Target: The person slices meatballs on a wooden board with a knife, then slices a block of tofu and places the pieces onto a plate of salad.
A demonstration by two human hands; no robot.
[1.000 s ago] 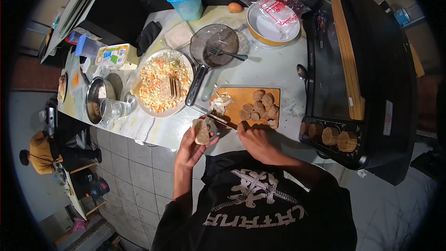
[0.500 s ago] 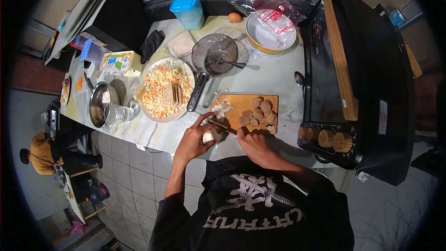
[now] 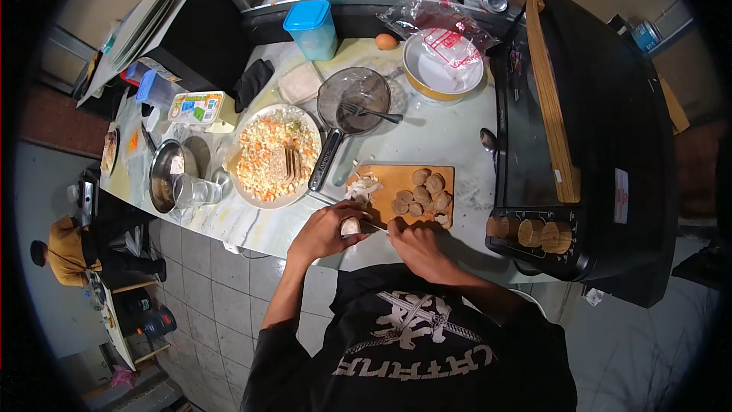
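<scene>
My left hand (image 3: pixel 322 233) is closed around a pale, roundish piece of food (image 3: pixel 350 226) at the front left corner of the wooden cutting board (image 3: pixel 389 175). My right hand (image 3: pixel 421 249) grips a knife (image 3: pixel 372 226), its blade pointing left towards that piece and partly hidden by the left fingers. Round brownish slices (image 3: pixel 422 194) lie on the right half of the board. On its left side is a small heap of whitish shreds (image 3: pixel 364 185). What kind of food the held piece is, I cannot make out.
Left of the board stands a plate of diced food (image 3: pixel 255 156) with stacked brown slices. Behind are a pan (image 3: pixel 354 91) with a fork, a white bowl (image 3: pixel 438 69) and an egg (image 3: pixel 386 42). A black oven (image 3: pixel 602 130) borders the right; a person (image 3: pixel 72 252) is far left.
The knife has dropped lower beside the pale piece, and its blade shows less. My left hand has turned slightly around the piece. The whole view has shifted a little.
</scene>
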